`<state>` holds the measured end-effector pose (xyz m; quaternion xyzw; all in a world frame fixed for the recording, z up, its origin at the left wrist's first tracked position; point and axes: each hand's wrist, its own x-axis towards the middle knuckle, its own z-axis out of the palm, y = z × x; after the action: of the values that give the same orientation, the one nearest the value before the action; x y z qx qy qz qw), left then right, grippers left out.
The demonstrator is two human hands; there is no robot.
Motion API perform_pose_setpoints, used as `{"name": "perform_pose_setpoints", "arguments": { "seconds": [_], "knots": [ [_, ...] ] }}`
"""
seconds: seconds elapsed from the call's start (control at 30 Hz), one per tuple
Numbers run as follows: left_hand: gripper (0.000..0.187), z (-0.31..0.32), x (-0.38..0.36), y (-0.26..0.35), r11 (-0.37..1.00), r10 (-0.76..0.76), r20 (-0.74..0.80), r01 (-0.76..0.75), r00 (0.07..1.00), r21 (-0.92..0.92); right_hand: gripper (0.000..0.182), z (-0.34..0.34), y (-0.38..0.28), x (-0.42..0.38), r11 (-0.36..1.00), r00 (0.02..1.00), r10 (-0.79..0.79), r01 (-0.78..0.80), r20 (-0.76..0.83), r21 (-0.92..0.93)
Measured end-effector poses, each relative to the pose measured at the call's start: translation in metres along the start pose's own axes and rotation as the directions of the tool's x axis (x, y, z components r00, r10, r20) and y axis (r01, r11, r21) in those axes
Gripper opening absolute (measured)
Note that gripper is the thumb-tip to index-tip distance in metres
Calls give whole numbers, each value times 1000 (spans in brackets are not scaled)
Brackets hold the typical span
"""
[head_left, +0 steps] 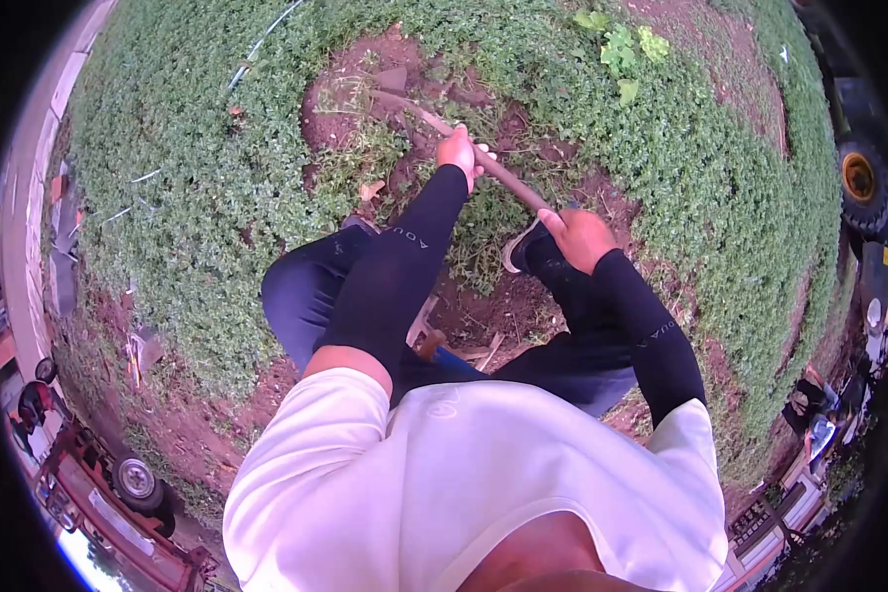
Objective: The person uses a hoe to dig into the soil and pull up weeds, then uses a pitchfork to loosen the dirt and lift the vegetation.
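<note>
Left hand (457, 155) and right hand (584, 240) are both closed around the brown handle (509, 181) of a hoe (426, 116), which slants across the upper centre of the frame, its flat, dull grey-brown blade (391, 80) against reddish soil (365, 51).

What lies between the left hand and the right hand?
In the head view, a bare stretch of the brown handle runs from the left hand to the right hand, with green plants beneath it.

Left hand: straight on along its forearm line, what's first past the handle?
Likely the bare soil patch just beyond the handle that the left hand grips; its height above the ground is unclear.
</note>
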<state>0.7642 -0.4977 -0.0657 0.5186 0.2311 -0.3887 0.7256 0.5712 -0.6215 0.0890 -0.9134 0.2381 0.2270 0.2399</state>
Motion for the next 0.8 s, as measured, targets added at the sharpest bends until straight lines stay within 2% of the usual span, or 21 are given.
{"name": "perform_pose_setpoints", "arguments": {
  "seconds": [0.07,0.13,0.17,0.2,0.27,0.33,0.37,0.5,0.6,0.63,0.67,0.7,0.73,0.77,0.8],
  "knots": [
    [35,-5,3,-1,998,60,0,-60,998,-23,63,10,-23,14,999,1000,-8,7,18,42],
    [32,-6,11,0,979,109,-158,-133,981,-152,63,26,-43,29,995,999,-17,13,45,96],
    [27,-6,21,7,964,118,-217,-164,969,-207,63,31,-52,46,949,988,47,-89,144,303],
    [27,-12,36,14,965,120,-219,-165,968,-204,64,39,-60,61,846,960,91,-214,265,487],
    [27,-23,67,33,985,120,-190,-141,974,-98,64,52,-71,91,828,960,113,-234,256,509],
    [27,-24,102,49,991,118,-219,-129,969,-33,64,66,-75,127,663,921,179,-372,346,649],
    [28,-23,119,55,993,114,-231,-117,966,1,65,76,-73,148,632,924,180,-371,336,680],
    [34,-5,200,60,995,98,-275,-90,956,43,66,89,-39,231,694,936,154,-331,317,640],
    [42,22,257,40,991,119,-279,-97,953,92,68,95,3,287,857,989,95,-138,111,496],
    [42,46,258,30,976,160,-336,-97,928,195,69,87,28,291,843,983,85,-158,163,514],
    [43,60,253,16,949,205,-396,-83,895,303,69,65,40,273,683,912,171,-383,373,622],
    [43,75,242,-13,948,172,-392,-44,904,316,67,68,70,261,721,911,184,-380,369,580],
    [43,92,226,-39,946,147,-389,-15,909,324,67,66,90,233,617,845,270,-520,462,591],
    [44,107,222,-88,932,187,-386,-38,904,361,68,65,116,205,719,876,316,-472,365,510],
    [45,119,223,-127,916,232,-376,-71,897,396,68,71,144,182,791,922,265,-375,281,484]
  ]
}}
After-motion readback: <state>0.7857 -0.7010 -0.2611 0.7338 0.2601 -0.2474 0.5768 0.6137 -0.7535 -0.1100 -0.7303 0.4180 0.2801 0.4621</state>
